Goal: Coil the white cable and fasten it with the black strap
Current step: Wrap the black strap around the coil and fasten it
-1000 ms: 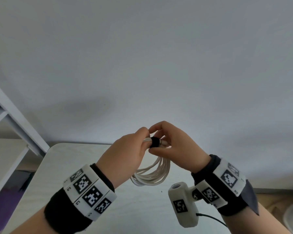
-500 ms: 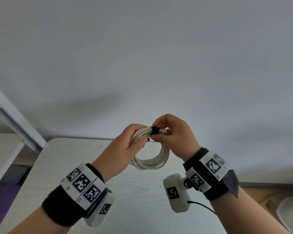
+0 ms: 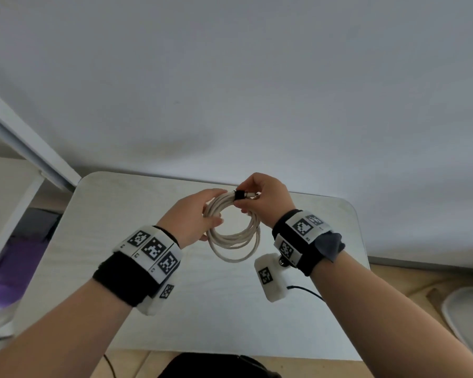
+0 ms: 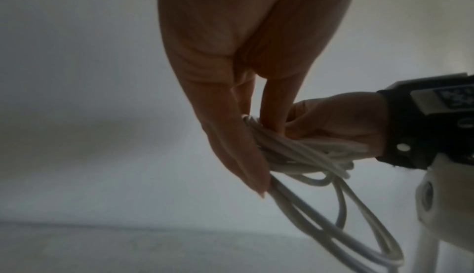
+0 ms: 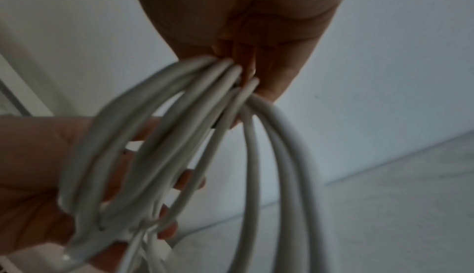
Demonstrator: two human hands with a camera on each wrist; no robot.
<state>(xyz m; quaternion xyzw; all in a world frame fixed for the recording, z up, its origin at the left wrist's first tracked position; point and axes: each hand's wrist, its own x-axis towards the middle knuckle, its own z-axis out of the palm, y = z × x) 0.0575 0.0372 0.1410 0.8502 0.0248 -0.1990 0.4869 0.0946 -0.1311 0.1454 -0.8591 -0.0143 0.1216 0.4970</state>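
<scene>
Pale surface point(image 3: 153, 309) below, w/ both hands held above it. Left hand point(image 3: 187, 219) grips cable point(image 3: 234, 242) coil's side; right hand point(image 3: 262, 199) pinches strap point(image 3: 239, 195) at coil top. Step: fastening. Next, prob.: press strap end closed, keep loops bunched.

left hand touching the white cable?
Touching. Head view shows the left hand with fingers curled round the coiled white cable; the right wrist view shows the strands lying across its palm.

Soft, even daylight fills the head view, its edges bowed by the wide lens. Both wrist views are dim and backlit; the looped white round cable point(image 5: 159, 145) is smeared with blur.
</scene>
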